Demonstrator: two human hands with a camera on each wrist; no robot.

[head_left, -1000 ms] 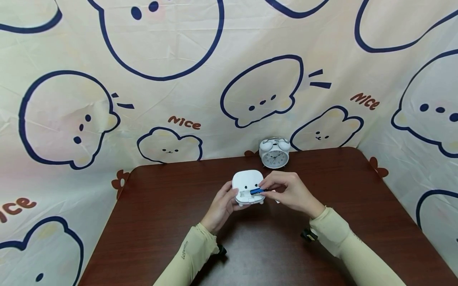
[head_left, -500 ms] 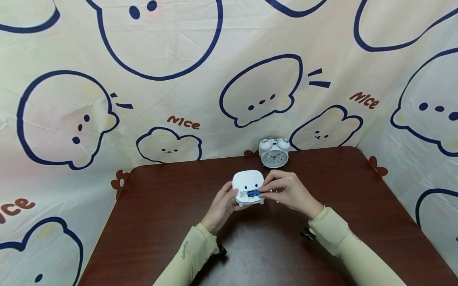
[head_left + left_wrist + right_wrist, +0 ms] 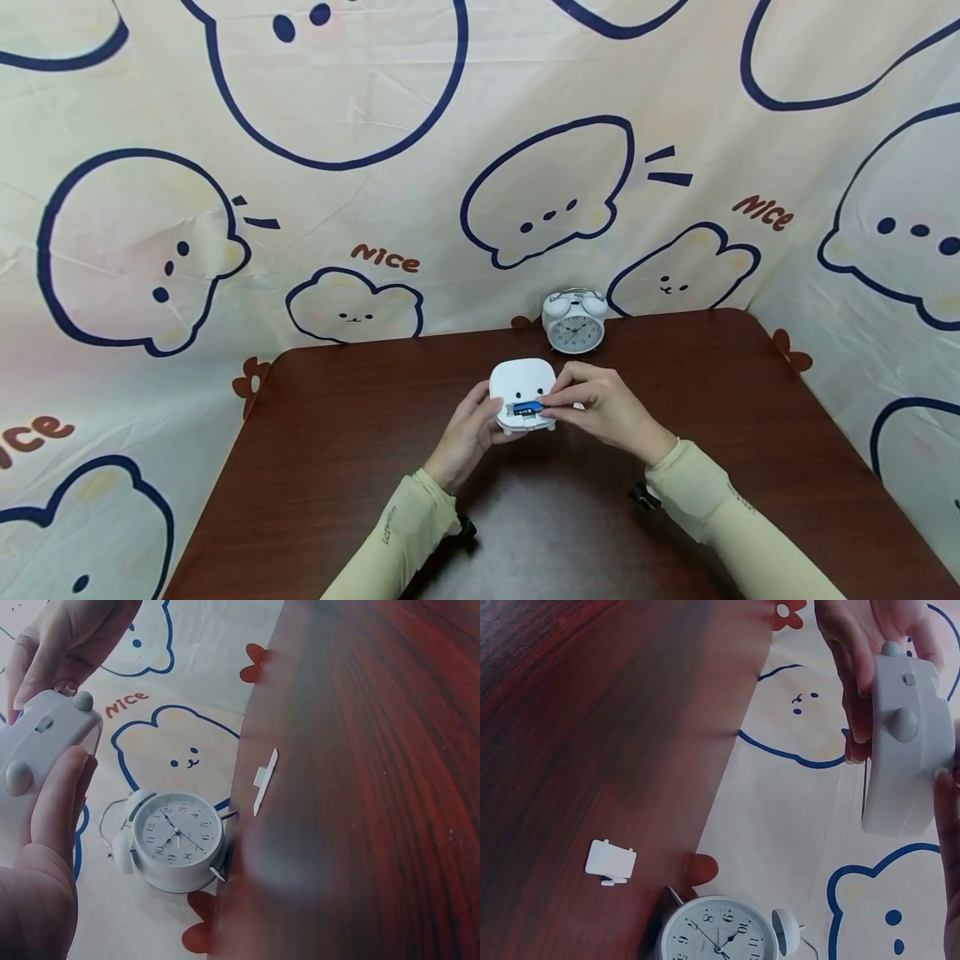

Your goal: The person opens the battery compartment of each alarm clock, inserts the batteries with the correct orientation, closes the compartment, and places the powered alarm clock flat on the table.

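Observation:
My left hand (image 3: 463, 433) grips a white rounded device (image 3: 522, 375) by its left side and holds it up over the table. Two little round feet (image 3: 902, 724) show on its underside in the right wrist view. On the side toward me are two dark dots and an uncovered battery compartment. A blue battery (image 3: 527, 407) lies lengthwise at that compartment, its right end pinched between thumb and fingers of my right hand (image 3: 603, 408). In the left wrist view the device (image 3: 52, 742) hides the battery almost wholly.
A white twin-bell alarm clock (image 3: 576, 323) stands at the table's back edge, behind my right hand. A small white battery cover (image 3: 610, 860) lies on the brown table (image 3: 360, 433) near the clock. A cartoon-printed cloth (image 3: 442, 192) hangs behind the table.
With the battery, my right hand has moved slightly left and down, so the battery now lies along the compartment. The left hand and the device have shifted a little to the right.

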